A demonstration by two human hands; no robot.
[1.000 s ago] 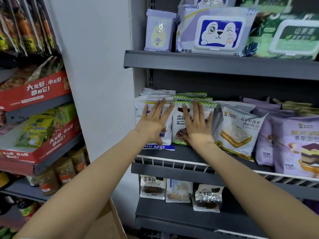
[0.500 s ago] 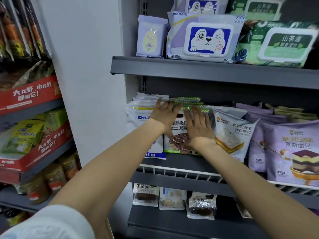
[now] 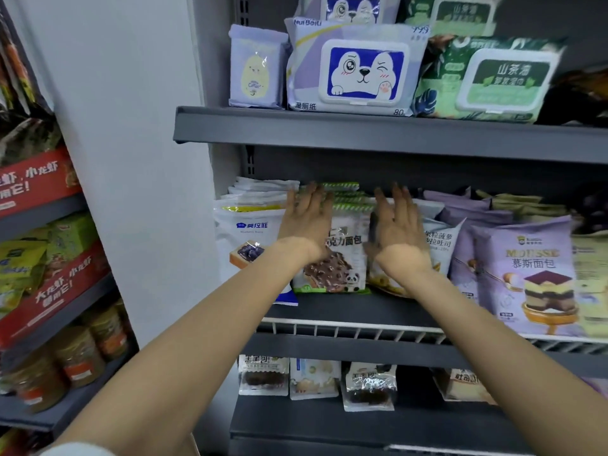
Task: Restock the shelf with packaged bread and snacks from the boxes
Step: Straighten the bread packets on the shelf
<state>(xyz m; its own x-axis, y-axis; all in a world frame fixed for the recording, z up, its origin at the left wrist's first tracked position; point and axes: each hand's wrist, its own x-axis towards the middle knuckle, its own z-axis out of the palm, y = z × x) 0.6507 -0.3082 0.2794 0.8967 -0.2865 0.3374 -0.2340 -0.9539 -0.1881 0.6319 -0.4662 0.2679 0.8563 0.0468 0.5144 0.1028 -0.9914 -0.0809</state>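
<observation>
Both my hands reach into the middle shelf (image 3: pixel 345 312), where bread packs stand in rows. My left hand (image 3: pixel 307 222) lies with straight fingers against the left side of the green-and-white chocolate bread pack (image 3: pixel 335 268), at its border with the white blueberry toast pack (image 3: pixel 246 238). My right hand (image 3: pixel 394 225) is spread flat over the right edge of the chocolate pack and the white pineapple toast pack (image 3: pixel 439 241). Neither hand holds anything. Purple mousse bread packs (image 3: pixel 526 274) stand further right.
The shelf above carries wet-wipe packs (image 3: pixel 355 67). A white wire rail (image 3: pixel 362 330) runs along the front of the middle shelf. Small bread packs (image 3: pixel 314 378) lie on the shelf below. A second rack with red boxes (image 3: pixel 49 291) and jars stands at the left.
My hands moved apart, from lying close together on the pack fronts to either side of the chocolate bread row. The camera came closer to the shelf.
</observation>
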